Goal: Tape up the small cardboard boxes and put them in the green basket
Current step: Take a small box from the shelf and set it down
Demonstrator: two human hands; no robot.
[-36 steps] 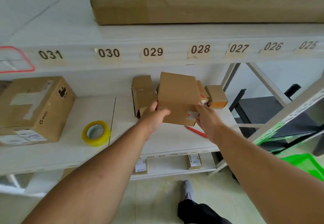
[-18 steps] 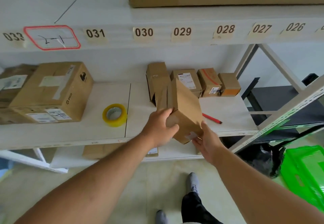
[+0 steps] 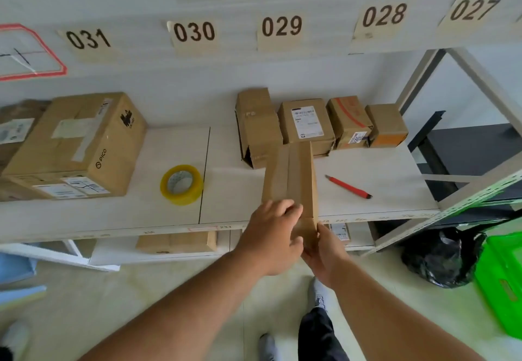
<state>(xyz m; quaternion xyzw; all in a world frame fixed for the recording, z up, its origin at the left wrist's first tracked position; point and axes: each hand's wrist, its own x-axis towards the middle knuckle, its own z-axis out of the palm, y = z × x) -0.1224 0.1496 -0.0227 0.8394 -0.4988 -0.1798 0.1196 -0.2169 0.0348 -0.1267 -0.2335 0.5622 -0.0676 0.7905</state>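
A small brown cardboard box [image 3: 291,177] stands at the front edge of the white shelf [image 3: 113,219], its two flaps meeting in a seam that faces me. My left hand [image 3: 272,236] grips its near left side with fingers curled over the flaps. My right hand [image 3: 324,250] holds its near right corner from below. A roll of yellow tape [image 3: 181,184] lies on the shelf to the left. Several other small boxes [image 3: 306,126] stand in a row at the back. The green basket [image 3: 502,281] sits on the floor at the far right.
A red pen-like tool [image 3: 348,186] lies on the shelf right of the held box. A large PICO carton [image 3: 76,143] stands at the left. A black bag [image 3: 440,256] lies on the floor beside the basket. The shelf's slanted metal upright [image 3: 466,194] crosses at the right.
Both hands have drawn the box off the back row to the shelf's front edge and turned it, so its flap seam now faces me.
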